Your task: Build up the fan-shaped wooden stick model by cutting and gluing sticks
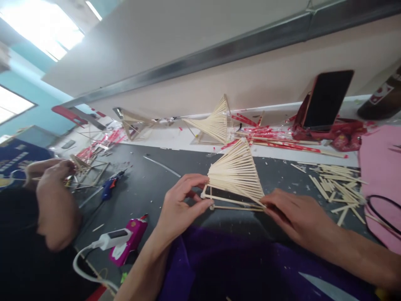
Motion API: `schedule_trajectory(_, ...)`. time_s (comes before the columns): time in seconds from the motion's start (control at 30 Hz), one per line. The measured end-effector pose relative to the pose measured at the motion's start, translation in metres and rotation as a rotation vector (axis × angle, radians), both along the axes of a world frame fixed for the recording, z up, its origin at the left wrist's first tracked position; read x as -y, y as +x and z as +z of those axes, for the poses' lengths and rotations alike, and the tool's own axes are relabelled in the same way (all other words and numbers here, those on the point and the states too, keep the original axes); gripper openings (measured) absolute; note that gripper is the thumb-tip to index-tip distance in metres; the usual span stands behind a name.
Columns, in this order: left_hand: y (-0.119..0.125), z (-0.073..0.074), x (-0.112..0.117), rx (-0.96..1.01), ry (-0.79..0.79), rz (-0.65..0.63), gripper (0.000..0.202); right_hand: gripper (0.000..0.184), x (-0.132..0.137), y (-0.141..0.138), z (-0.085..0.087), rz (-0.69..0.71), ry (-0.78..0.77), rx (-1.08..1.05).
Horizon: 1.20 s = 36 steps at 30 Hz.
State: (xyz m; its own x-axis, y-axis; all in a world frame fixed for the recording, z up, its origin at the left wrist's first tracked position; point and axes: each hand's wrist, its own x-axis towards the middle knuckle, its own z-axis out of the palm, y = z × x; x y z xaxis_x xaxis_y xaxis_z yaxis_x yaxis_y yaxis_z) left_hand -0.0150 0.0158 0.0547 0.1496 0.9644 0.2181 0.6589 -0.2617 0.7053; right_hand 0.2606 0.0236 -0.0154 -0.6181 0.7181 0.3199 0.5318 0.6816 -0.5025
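A fan-shaped model built of pale wooden sticks (pixel 234 173) stands on the dark tabletop in front of me. Its sticks spread over a frame with thin lower bars. My left hand (pixel 184 200) holds the model's left corner, thumb by the lower joint and forefinger higher up at the edge of the fan. At the opposite lower corner, the fingers of my right hand (pixel 290 211) are pinched on the stick ends; the fingertips are partly hidden.
A finished-looking stick model (pixel 216 123) stands behind, near red chopstick wrappers (pixel 260 131). Loose cut sticks (pixel 338 184) lie right, below a propped phone (pixel 327 100). Left are a blue glue gun (pixel 108 188), a pink power strip (pixel 131 240) and a co-worker's hands (pixel 52 171).
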Motion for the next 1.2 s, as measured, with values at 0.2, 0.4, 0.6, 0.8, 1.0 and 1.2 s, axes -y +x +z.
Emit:
schedule_trajectory(0.2,0.000,0.002,0.000,0.032,-0.031,-0.008,0.026,0.017,-0.008,-0.012,0.002,0.076,-0.020,-0.005)
schedule_trajectory(0.4,0.002,0.006,0.003,0.061,-0.085,0.077,0.027,0.020,-0.011,-0.018,0.000,0.110,-0.026,0.007)
schedule_trajectory(0.6,0.002,0.007,0.003,0.072,-0.174,0.091,0.026,0.021,-0.011,-0.017,0.000,0.110,0.038,0.018)
schedule_trajectory(0.8,0.002,0.007,0.003,0.050,-0.120,0.099,0.030,0.022,-0.014,-0.021,-0.001,0.114,0.068,0.000)
schedule_trajectory(1.0,-0.001,0.005,0.003,0.045,-0.088,0.050,0.029,0.021,-0.015,-0.023,-0.001,0.116,0.084,0.013)
schedule_trajectory(1.2,-0.002,0.004,0.003,0.021,-0.072,0.009,0.025,0.023,-0.015,-0.023,-0.001,0.106,0.107,0.035)
